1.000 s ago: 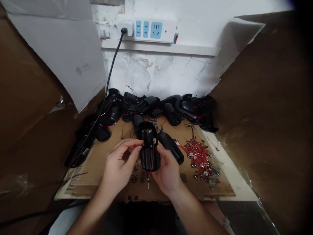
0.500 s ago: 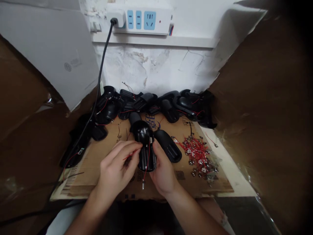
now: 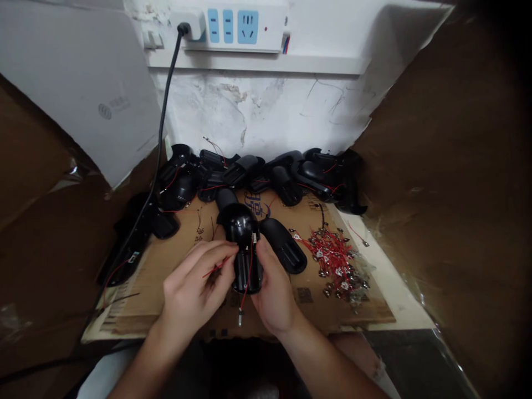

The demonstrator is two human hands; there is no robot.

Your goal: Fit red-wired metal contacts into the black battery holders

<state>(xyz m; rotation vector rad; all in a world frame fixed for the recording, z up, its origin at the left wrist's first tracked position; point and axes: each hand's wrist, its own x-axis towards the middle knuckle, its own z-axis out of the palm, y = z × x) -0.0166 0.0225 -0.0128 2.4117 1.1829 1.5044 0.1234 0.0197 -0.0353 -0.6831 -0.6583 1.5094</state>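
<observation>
"Holding what in the right hand (image 3: 277, 296)?"

"Gripping a black shell (image 3: 243, 257) by its right side, thumb in front, fingers mostly hidden behind. Held over the cardboard (image 3: 178, 249), near the front edge, domed end toward the wall (image 3: 199, 105)."

"And in the left hand (image 3: 199, 277)?"

"Pinching a red wire (image 3: 214, 269), thumb and fingertips together, right at the shell's left edge. Can't tell the exact spot of the wire's tip, covered by the fingertips."

"See anything on the shell?"

"Yes: a white connector (image 3: 254, 238), just beside the right thumb. Also a red lead (image 3: 250, 271) down the grooved part, then a small plug (image 3: 240, 318) past the lower end."

"And round about?"

"Note a second shell (image 3: 285, 246) just to the right, and a third shell (image 3: 226, 198) just behind. Farther right, find a tangle of red wires (image 3: 332, 257) with metal tips. At the back, notice a heap of shells (image 3: 286, 183) along the wall, below a socket strip (image 3: 274, 27) with a black cord (image 3: 164, 111) plugged in."
</observation>
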